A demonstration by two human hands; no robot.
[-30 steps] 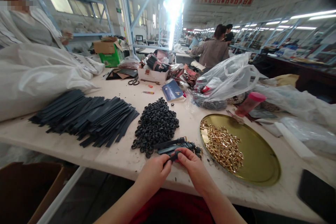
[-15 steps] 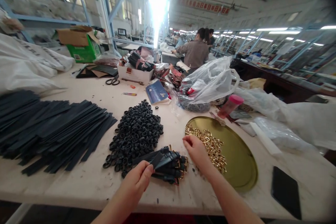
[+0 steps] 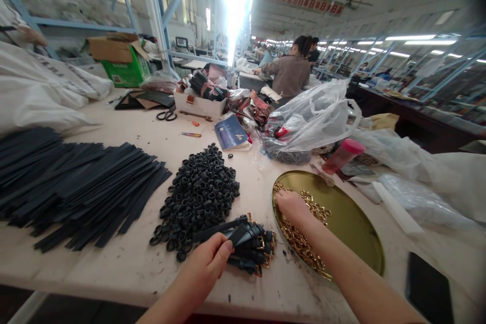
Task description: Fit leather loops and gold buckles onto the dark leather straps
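Two hands worked at the bench (image 3: 125, 268). Flat black straps (image 3: 76, 187) lay stacked beside matte rubbery loops (image 3: 199, 195). Right hand (image 3: 292, 207), its grip hidden, dug into shiny gold buckles (image 3: 304, 245) in the brass tray (image 3: 353, 223); a snagged cluster could spill. Left hand (image 3: 207, 271) pinched one strap end (image 3: 237, 234) above the finished pile (image 3: 248, 250).

Scissors (image 3: 166, 115), blue booklet (image 3: 231, 132), green box (image 3: 127, 72), dark phone (image 3: 429, 288) on the table (image 3: 114, 268).

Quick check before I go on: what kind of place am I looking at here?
Most likely a factory floor for strap or belt assembly. A long worktable holds stacked black straps, a heap of black loops and a brass tray of gold buckles; other workers sit at benches behind.
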